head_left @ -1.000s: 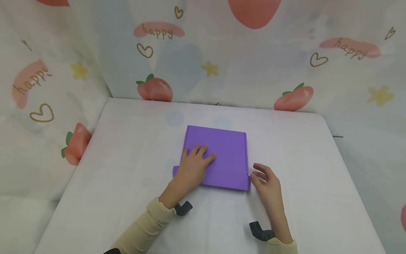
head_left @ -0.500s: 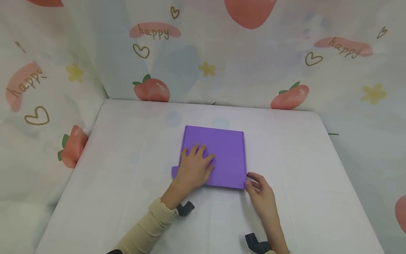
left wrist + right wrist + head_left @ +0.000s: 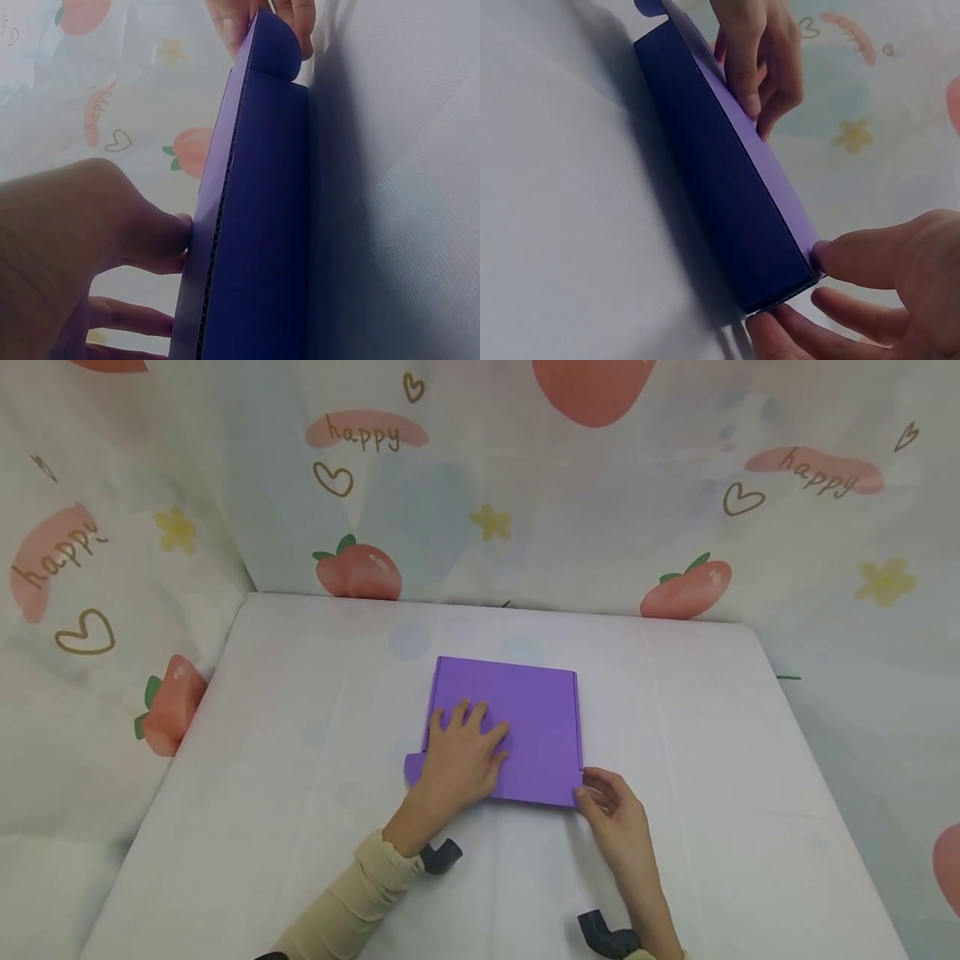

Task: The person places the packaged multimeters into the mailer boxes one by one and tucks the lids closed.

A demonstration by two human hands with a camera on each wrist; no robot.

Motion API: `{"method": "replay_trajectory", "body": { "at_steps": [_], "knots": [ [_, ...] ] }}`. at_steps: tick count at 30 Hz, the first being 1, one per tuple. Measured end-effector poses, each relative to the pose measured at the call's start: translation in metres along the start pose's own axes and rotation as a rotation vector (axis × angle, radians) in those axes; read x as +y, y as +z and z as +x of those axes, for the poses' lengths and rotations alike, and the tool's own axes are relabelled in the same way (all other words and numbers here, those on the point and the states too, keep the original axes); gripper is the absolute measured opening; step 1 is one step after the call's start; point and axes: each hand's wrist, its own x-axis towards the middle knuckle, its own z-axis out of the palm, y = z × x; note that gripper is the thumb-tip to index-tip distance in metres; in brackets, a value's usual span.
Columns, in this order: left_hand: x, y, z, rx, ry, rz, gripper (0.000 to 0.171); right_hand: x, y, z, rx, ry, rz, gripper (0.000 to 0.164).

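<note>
A flat purple cardboard box (image 3: 536, 718) lies on the white-covered table, its lid down. My left hand (image 3: 459, 760) rests on the left part of the lid with fingers spread. At the near right corner, my right hand (image 3: 621, 827) pinches the box, thumb on the lid and fingers at the side, as the right wrist view also shows. A rounded side flap (image 3: 412, 768) sticks out at the left. In the left wrist view, another rounded flap (image 3: 275, 49) bends down at the far end, beside the right hand's fingers. The box's inside is hidden.
The white cloth (image 3: 712, 735) covers the table around the box. Behind and at both sides hangs a printed curtain (image 3: 570, 527) with fruit, hearts and lettering. A dark curved piece (image 3: 442, 857) sits at the left wrist, and a similar one (image 3: 606, 935) at the right.
My right hand has moved left onto the box's near right corner, and the right flap that stuck out there no longer shows in the head view. The left hand stays on the lid.
</note>
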Motion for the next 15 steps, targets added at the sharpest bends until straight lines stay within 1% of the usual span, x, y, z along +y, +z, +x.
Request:
{"method": "replay_trajectory", "body": {
  "at_steps": [5,7,12,15],
  "knots": [
    [0.0011,0.0021,0.0005,0.007,0.003,-0.007,0.030,0.0027,-0.0004,0.0016,0.013,0.009,0.040,0.043],
    [0.0015,0.0015,0.0007,0.004,0.000,-0.007,0.030,0.0030,-0.0004,0.0019,0.006,0.009,0.055,0.043],
    [0.0016,-0.0021,-0.0009,0.012,-0.007,0.001,0.030,0.0024,0.0009,0.0025,-0.012,0.005,0.066,0.042],
    [0.0012,-0.0013,-0.0015,0.024,-0.004,0.005,0.029,0.0024,0.0006,0.0027,-0.014,0.002,0.060,0.043]
  ]
}}
